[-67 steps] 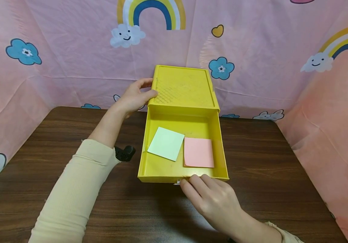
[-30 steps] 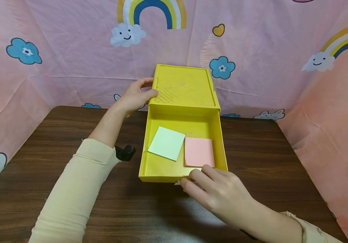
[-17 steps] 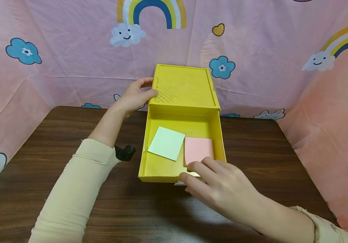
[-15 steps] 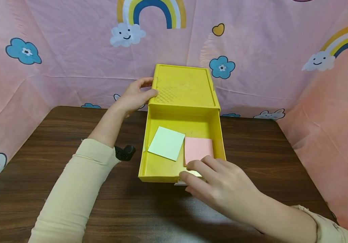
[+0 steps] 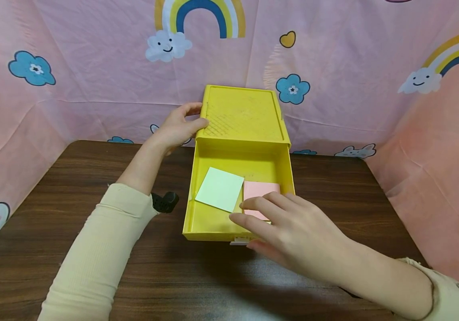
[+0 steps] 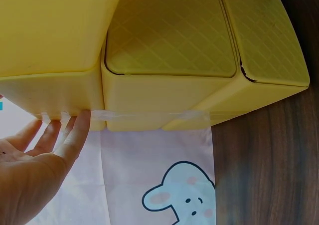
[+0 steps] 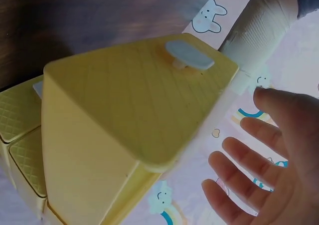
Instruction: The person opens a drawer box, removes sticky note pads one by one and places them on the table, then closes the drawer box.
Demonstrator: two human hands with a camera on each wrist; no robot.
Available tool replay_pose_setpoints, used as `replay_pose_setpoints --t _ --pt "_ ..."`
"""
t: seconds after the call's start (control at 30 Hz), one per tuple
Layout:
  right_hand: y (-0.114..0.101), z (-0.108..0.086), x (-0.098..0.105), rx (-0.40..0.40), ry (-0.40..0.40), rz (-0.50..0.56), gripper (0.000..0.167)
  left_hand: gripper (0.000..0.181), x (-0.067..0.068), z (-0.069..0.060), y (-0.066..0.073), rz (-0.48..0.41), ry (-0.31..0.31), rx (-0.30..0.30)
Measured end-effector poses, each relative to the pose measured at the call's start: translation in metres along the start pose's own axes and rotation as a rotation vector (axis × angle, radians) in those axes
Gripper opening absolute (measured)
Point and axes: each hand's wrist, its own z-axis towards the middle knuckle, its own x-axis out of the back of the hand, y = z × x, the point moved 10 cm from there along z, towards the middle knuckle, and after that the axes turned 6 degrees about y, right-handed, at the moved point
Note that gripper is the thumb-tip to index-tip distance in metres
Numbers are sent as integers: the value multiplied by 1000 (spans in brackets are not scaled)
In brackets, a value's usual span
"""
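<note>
"Looking at the left hand (image 5: pixel 175 127), what are you seeing?"

"It is bracing the left edge of the yellow cabinet (image 5: pixel 249 113). The thumb is lying on the top, and the fingers are pressing fairly straight against the side, not clenching."

"And what is the right hand (image 5: pixel 295 234) doing?"

"It is hovering at the front right of the pulled-out drawer (image 5: pixel 213 221), hiding that corner from the head view. Its fingers are bending slightly, staying released and holding nothing. The right wrist view is showing them apart from the drawer's front and its white handle (image 7: pixel 189 54)."

"What is lying inside?"

"Two note pads. The green pad (image 5: pixel 219 189) is lying at an angle on the left, and the pink pad (image 5: pixel 258 189) is lying on the right, with the right hand partly covering it in the head view. Their corners are nearly meeting; I cannot tell whether they are touching."

"Where is the cabinet standing?"

"Toward the back of the dark wooden tabletop (image 5: pixel 153 267), with a pink cloth (image 5: pixel 93 67) hanging behind it. In the left wrist view, crisscross-patterned drawer fronts (image 6: pixel 169 35) are showing below the pulled-out drawer. A pale sleeve (image 5: pixel 97 249) is covering the left forearm."
</note>
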Motion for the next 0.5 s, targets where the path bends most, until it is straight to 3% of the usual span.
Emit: replay_pose_setpoints --t 0.5 --pt "14 12 -8 -21 -145 46 51 57 0 0 -1 -4 -1 -9"
